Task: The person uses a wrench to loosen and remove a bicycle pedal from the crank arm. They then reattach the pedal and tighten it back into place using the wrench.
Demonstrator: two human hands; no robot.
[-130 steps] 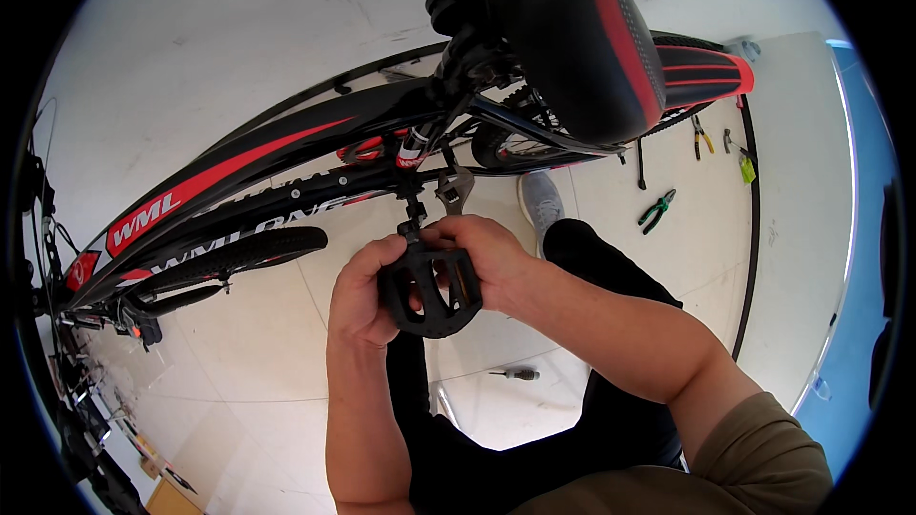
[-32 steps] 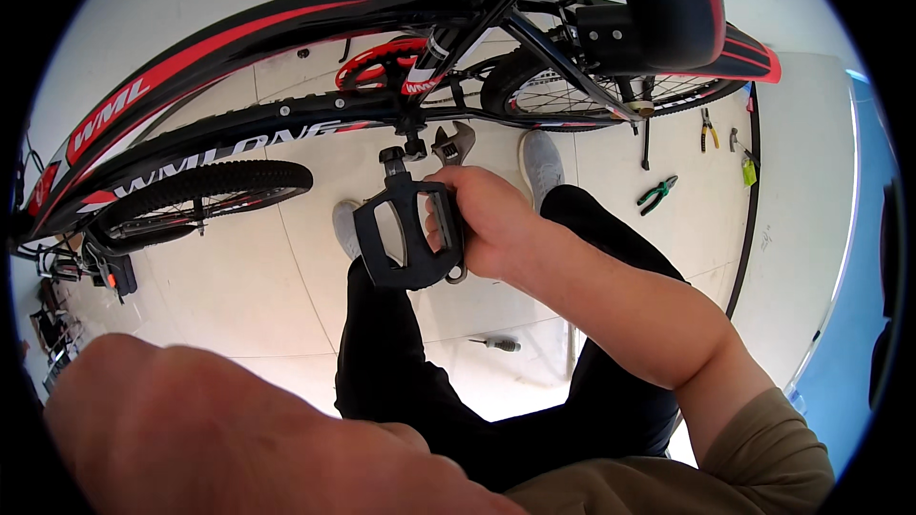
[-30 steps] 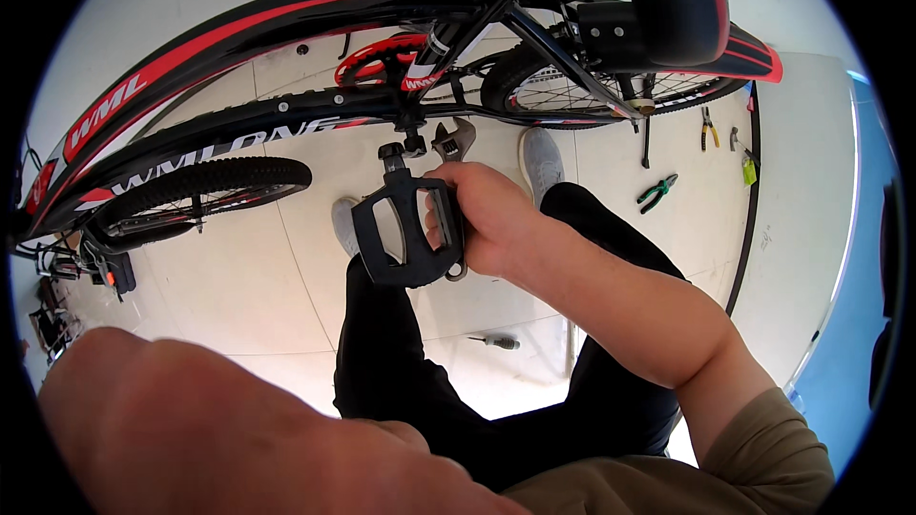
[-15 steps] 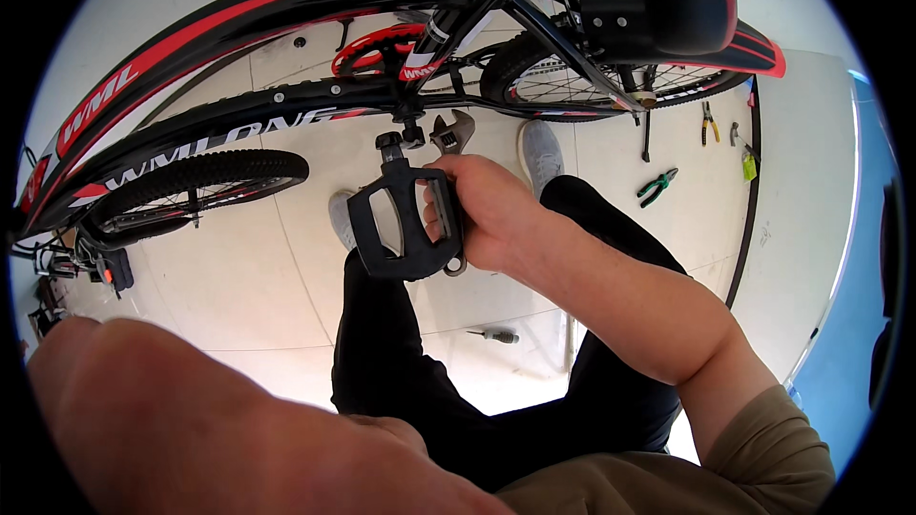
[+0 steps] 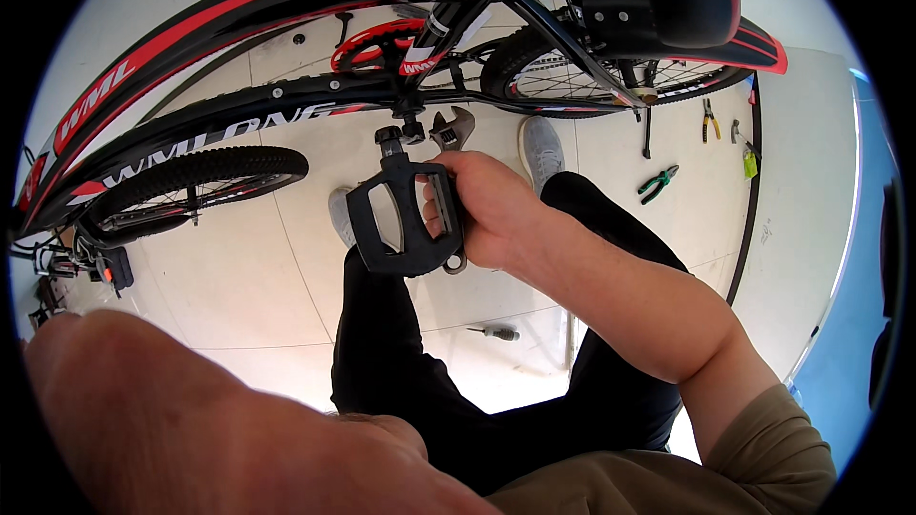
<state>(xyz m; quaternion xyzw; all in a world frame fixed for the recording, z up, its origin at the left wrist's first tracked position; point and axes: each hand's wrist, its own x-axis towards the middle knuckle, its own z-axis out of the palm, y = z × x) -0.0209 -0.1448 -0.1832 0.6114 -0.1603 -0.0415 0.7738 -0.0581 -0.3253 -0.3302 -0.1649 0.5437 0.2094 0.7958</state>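
Observation:
My right hand [image 5: 485, 205] is closed around the handle of an adjustable wrench [image 5: 452, 130]. Its jaw points up toward the bike's crank area, and its holed end shows below my fist. Just left of that hand is a black bicycle pedal [image 5: 406, 265] on the near side of the bike; part of its frame covers some of my fingers. Whether the wrench jaw touches any part cannot be made out. My left hand and arm [image 5: 219, 410] loom very near at the lower left, and the fingers are hidden.
A black and red bicycle [image 5: 353, 95] spans the upper view. On the tiled floor at right lie green-handled pliers [image 5: 658, 185], yellow-handled pliers [image 5: 711, 122] and a small hammer-like tool [image 5: 736, 131]. A screwdriver [image 5: 500, 333] rests between my legs.
My left arm has shifted slightly lower. My right hand keeps hold of the wrench in nearly the same place.

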